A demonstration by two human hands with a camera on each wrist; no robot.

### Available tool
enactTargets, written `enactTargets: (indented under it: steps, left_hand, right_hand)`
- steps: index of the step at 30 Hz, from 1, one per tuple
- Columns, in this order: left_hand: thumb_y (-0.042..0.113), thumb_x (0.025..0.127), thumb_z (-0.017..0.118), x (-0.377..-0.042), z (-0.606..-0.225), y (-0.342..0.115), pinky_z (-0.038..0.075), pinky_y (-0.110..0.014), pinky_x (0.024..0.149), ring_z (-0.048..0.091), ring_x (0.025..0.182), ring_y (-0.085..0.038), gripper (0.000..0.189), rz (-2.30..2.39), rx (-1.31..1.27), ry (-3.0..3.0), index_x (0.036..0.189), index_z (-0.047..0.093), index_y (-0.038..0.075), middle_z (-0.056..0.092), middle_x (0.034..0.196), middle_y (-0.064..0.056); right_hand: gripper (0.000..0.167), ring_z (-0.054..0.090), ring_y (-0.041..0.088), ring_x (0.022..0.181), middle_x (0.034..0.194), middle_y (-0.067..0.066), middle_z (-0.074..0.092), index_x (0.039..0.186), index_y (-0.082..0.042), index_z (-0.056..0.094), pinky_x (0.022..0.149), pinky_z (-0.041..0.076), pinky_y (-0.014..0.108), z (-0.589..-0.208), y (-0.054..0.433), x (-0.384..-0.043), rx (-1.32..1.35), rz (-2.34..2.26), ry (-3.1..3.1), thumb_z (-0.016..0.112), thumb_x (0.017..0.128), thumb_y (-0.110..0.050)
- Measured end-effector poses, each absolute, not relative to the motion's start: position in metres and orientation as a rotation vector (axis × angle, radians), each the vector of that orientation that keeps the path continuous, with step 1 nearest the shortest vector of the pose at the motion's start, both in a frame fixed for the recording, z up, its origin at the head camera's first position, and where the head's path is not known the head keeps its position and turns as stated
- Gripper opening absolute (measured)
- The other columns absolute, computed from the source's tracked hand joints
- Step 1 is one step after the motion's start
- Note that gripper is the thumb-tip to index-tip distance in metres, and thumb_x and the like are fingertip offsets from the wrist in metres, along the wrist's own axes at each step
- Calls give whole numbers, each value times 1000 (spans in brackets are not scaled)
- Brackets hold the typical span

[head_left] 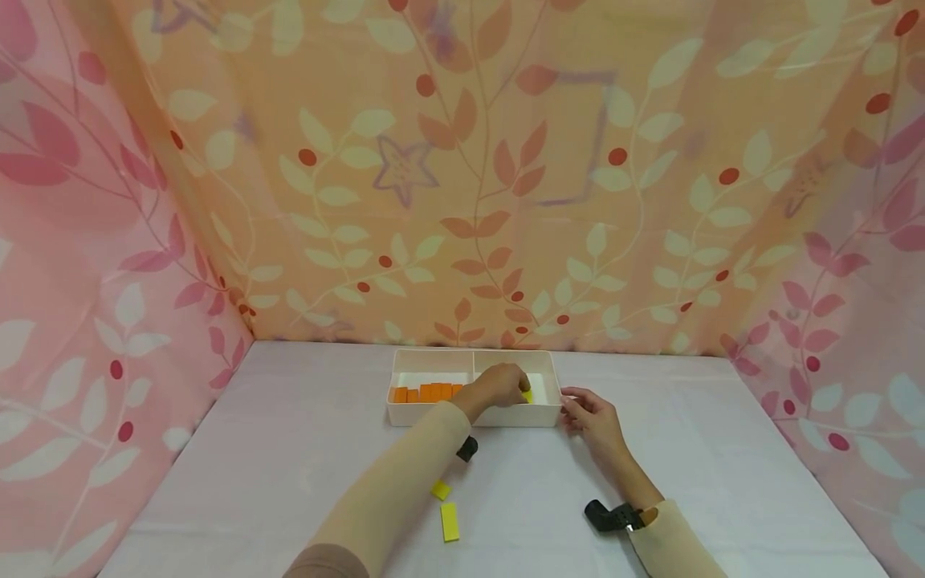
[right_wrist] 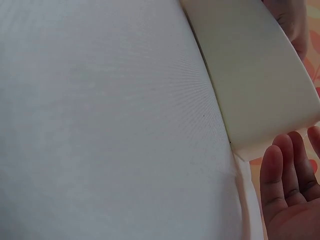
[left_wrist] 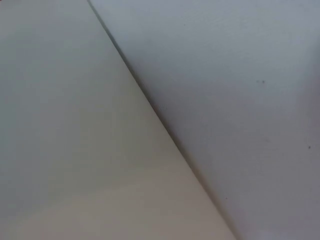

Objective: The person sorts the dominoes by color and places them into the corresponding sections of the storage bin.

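Observation:
A white two-compartment box [head_left: 433,414] stands near the back of the table. Several orange blocks [head_left: 436,392] line the front of its left compartment. My left hand [head_left: 501,385] reaches into the right compartment, fingers bent down, pinching a yellow block [head_left: 527,396] that they partly cover. At the box's right end my right hand [head_left: 594,416] touches or nearly touches the wall with extended fingers; the right wrist view shows these fingers [right_wrist: 272,170] beside the box end [right_wrist: 255,75]. The left wrist view holds only the box's side wall [left_wrist: 90,130] and the tabletop, no hand.
Two yellow blocks, a small one [head_left: 440,490] and a longer one [head_left: 450,523], lie on the white tablecloth [head_left: 535,514] in front of the box, near the left forearm. Patterned curtains [head_left: 477,201] enclose the back and sides. Black wrist cameras [head_left: 610,516] sit on both wrists.

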State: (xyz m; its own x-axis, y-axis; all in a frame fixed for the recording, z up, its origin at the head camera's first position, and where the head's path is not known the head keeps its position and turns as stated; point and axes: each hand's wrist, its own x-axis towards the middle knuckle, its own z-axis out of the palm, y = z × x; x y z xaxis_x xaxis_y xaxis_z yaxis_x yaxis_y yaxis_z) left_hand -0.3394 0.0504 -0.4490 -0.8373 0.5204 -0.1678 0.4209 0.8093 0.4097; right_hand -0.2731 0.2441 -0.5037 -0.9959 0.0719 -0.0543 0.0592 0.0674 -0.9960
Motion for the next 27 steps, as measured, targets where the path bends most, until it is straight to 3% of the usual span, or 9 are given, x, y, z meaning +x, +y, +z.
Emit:
enactTargets:
  steps: [4, 7, 10, 20, 27]
  left_hand:
    - [16, 87, 70, -339, -446, 52, 49, -25, 93, 63, 99, -13, 22, 468, 737, 2723, 109, 75, 13, 73, 112, 1]
    - [15, 87, 68, -339, -444, 54, 49, -22, 75, 59, 79, -13, 12, 368, 721, 2767, 95, 76, 10, 72, 91, 2]
    - [18, 87, 69, -338, -445, 54, 43, -24, 63, 51, 70, -14, 11, 296, 711, 2820, 84, 73, 8, 63, 77, 2]
    - [26, 92, 66, -331, -448, 36, 51, -26, 87, 62, 92, -14, 20, 634, 757, 2861, 102, 75, 12, 73, 100, 1]
    - [25, 93, 63, -320, -435, 22, 51, -30, 89, 62, 97, -16, 21, 886, 757, 2807, 104, 75, 12, 71, 104, -2]
  right_hand:
    - [40, 61, 13, 68, 79, -2, 64, 125, 7, 56, 61, 54, 26, -503, 245, -274, -141, 2123, -2296, 64, 94, -17]
    - [41, 61, 12, 68, 78, -3, 64, 125, 7, 56, 60, 54, 26, -504, 245, -274, -134, 2123, -2300, 65, 94, -19]
    - [43, 61, 12, 68, 78, -3, 64, 125, 8, 55, 60, 54, 26, -504, 244, -273, -125, 2129, -2298, 65, 94, -20]
    - [41, 60, 13, 70, 83, 1, 63, 126, 3, 56, 62, 55, 26, -507, 244, -274, -170, 2121, -2340, 64, 95, -22]
    - [40, 61, 14, 71, 84, 1, 63, 126, 2, 56, 63, 55, 27, -505, 245, -274, -178, 2113, -2350, 63, 95, -22]
